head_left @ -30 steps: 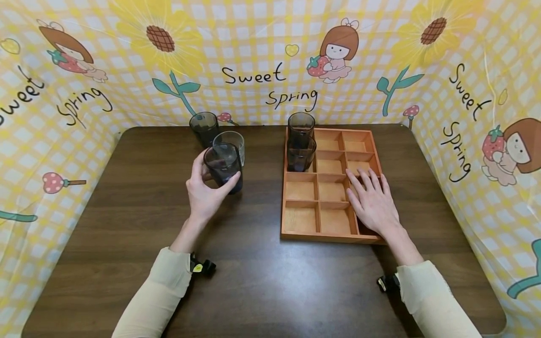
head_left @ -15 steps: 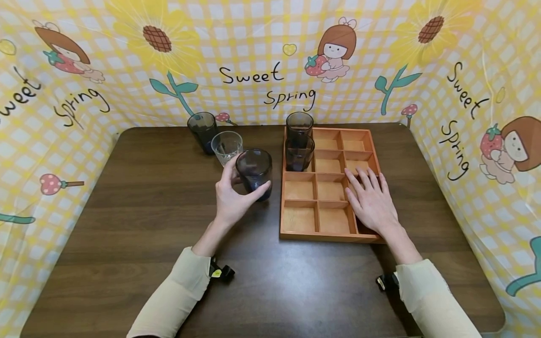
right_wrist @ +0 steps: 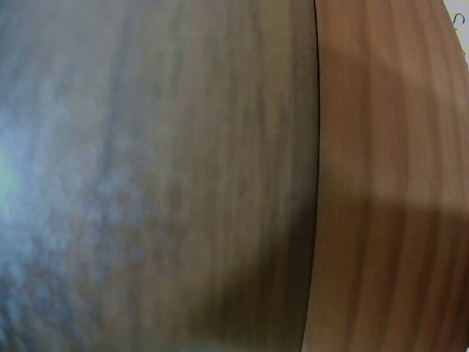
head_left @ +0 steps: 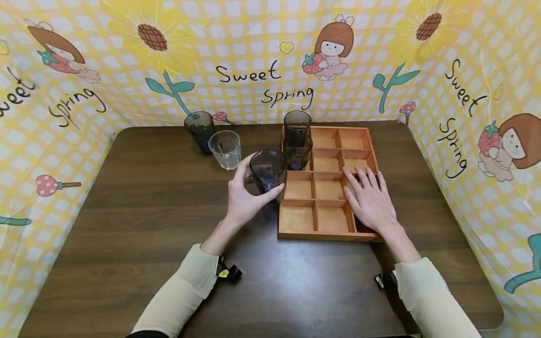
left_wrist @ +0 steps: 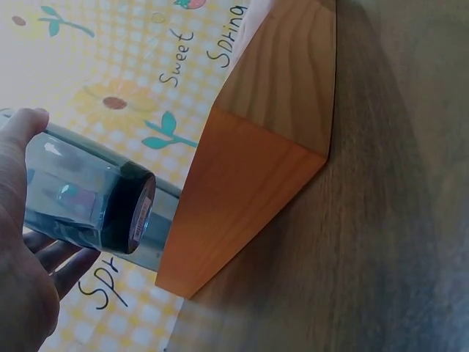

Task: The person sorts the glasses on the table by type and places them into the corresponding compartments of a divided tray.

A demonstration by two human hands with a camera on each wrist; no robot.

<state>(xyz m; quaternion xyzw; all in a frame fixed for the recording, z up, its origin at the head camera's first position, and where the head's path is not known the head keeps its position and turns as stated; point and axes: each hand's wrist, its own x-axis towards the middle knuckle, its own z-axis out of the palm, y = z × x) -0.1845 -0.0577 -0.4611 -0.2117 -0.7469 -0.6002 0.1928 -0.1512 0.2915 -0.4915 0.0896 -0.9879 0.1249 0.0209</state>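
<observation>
My left hand (head_left: 245,197) grips a dark tinted drinking glass (head_left: 269,171) by its side, thumb in front and fingers behind. The glass is held upright at the left edge of a divided wooden tray (head_left: 329,236); in the left wrist view its base (left_wrist: 135,213) is raised off the table. Two more dark glasses, one (head_left: 297,126) behind the other (head_left: 297,157), stand in the tray's left column. My right hand (head_left: 372,202) lies flat with spread fingers on the tray's right side, covering some compartments. The right wrist view has only the tray's side (right_wrist: 388,183) and the table.
A clear glass (head_left: 226,150) stands on the brown table (head_left: 148,211) left of the tray. Just behind it is another dark glass (head_left: 200,131). A yellow checked cloth (head_left: 236,42) with printed figures walls the table at the back and sides.
My left hand has carried the dark glass rightward, from in front of the clear glass to the tray's left edge. My right hand has stayed on the tray.
</observation>
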